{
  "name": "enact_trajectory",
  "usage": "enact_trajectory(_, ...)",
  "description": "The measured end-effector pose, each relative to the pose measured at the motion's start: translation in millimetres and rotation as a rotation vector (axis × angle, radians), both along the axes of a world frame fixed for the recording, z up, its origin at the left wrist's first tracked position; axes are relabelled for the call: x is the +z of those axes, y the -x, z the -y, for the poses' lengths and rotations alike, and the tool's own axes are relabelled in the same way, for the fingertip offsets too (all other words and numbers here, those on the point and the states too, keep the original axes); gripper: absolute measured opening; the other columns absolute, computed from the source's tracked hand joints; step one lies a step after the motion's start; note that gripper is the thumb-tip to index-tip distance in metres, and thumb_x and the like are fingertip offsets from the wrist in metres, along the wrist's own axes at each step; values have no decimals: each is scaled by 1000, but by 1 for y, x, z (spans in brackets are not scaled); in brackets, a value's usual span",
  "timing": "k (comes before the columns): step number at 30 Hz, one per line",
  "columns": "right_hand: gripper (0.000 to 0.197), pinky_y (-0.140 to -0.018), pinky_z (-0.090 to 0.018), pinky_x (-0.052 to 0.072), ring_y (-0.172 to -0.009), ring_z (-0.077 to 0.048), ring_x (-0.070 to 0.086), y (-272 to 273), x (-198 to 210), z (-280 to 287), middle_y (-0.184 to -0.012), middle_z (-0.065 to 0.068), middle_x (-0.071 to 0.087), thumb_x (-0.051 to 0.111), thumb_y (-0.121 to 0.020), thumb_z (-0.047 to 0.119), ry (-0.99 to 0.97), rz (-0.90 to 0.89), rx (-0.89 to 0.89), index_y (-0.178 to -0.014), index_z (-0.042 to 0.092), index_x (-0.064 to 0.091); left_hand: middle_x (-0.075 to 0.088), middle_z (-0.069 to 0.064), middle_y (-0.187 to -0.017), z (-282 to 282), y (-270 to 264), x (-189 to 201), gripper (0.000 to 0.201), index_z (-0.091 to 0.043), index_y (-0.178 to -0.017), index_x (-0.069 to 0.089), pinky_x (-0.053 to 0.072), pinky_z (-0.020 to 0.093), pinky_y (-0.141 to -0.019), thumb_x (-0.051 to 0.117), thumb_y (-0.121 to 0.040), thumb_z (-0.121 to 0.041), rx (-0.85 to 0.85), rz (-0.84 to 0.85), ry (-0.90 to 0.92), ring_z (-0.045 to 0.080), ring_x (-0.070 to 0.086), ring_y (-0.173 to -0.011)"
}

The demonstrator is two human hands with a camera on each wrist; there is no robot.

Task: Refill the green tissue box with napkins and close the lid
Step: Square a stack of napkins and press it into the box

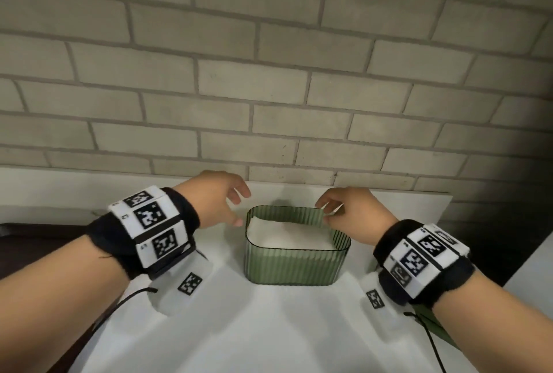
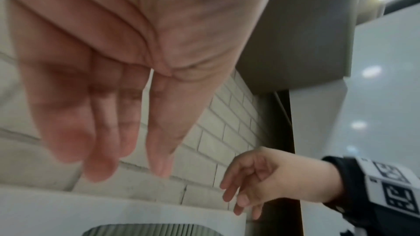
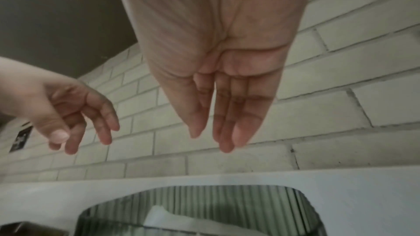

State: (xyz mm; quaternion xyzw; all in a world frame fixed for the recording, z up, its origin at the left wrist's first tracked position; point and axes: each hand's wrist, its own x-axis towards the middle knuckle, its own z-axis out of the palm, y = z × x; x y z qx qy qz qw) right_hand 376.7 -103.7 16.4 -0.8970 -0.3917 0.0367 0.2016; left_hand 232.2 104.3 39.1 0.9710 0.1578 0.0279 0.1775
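A ribbed translucent green tissue box stands open-topped on the white counter, with a stack of white napkins inside it. Its rim also shows in the left wrist view and the right wrist view, where a napkin pokes up. My left hand hovers just left of the box with relaxed, empty fingers. My right hand hovers over the box's back right corner, fingers loose and holding nothing. A green piece, perhaps the lid, peeks out under my right wrist.
A grey brick wall rises right behind the counter. A dark brown surface lies at the left. The counter ends at the right, with a dark gap and another white surface beyond.
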Motion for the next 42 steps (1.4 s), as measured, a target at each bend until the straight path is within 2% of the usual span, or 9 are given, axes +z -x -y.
enact_trajectory(2, 18, -63, -4, 39, -70, -3, 57, 13, 2, 8, -88, 10, 64, 61, -85, 12, -136, 29, 19, -97, 23, 69, 60, -13, -99, -6, 22, -4, 41, -27, -112, 60, 39, 14, -69, 76, -75, -19, 29, 90, 47, -4, 49, -66)
enact_trajectory(8, 17, -65, 0, 41, -79, 5, 60, 61, 3, 15, -82, 17, 69, 67, -84, 14, -443, 6, 86, -83, 31, 70, 63, -18, -89, -20, 111, -12, 30, -46, -86, 51, 45, 12, -70, 73, -78, -27, 118, 119, 61, -2, 57, -64)
enact_trajectory(16, 20, -63, -7, 45, -72, -2, 62, 134, -27, -35, -80, 18, 71, 71, -80, 11, -561, -234, 251, -76, 30, 72, 67, -27, -85, -41, 268, -20, 16, -43, -89, 60, 45, 16, -62, 70, -78, -36, 501, 228, 167, -7, 61, -62)
enact_trajectory(21, 20, -69, -27, 55, -70, -3, 64, 177, -51, -96, -78, 20, 70, 70, -82, 12, -487, -341, 343, -75, 31, 71, 68, -25, -82, -36, 331, -45, 19, -38, -93, 61, 50, 21, -62, 71, -78, -32, 721, 345, 289, -5, 61, -62)
enact_trajectory(28, 18, -71, -20, 52, -73, 2, 62, 224, -59, -175, -77, 17, 70, 67, -84, 15, -322, -397, 522, -80, 32, 71, 67, -11, -91, -28, 362, -76, 24, -32, -101, 60, 44, 9, -63, 71, -80, -30, 945, 465, 348, 2, 63, -77)
enact_trajectory(31, 15, -80, -15, 50, -85, -3, 63, 233, -70, -206, -90, 14, 69, 68, -84, 18, -264, -428, 502, -94, 29, 70, 56, -14, -111, -23, 364, -90, 38, -29, -116, 52, 38, 3, -65, 69, -81, -32, 1005, 482, 310, -7, 56, -84)
enact_trajectory(33, 34, -95, -21, 46, -102, -7, 59, 236, -77, -226, -113, 8, 65, 70, -83, 24, -208, -402, 471, -117, 21, 65, 49, -10, -118, -19, 363, -102, 51, -25, -125, 46, 40, 6, -69, 69, -81, -33, 1039, 499, 356, -5, 57, -85)
enact_trajectory(37, 72, -106, -26, 37, -127, -14, 47, 237, -80, -258, -141, -1, 47, 74, -79, 34, -62, -434, 465, -140, 13, 43, 55, -6, -102, -15, 356, -119, 49, -23, -121, 45, 47, 14, -71, 71, -79, -32, 1067, 502, 534, 9, 63, -79)
enact_trajectory(42, 95, -105, -25, 35, -131, -14, 44, 236, -85, -278, -145, -3, 44, 78, -72, 42, 117, -508, 474, -148, 15, 27, 63, -4, -86, -14, 347, -124, 47, -25, -117, 36, 46, 11, -68, 64, -83, -42, 1060, 380, 614, 6, 65, -73)
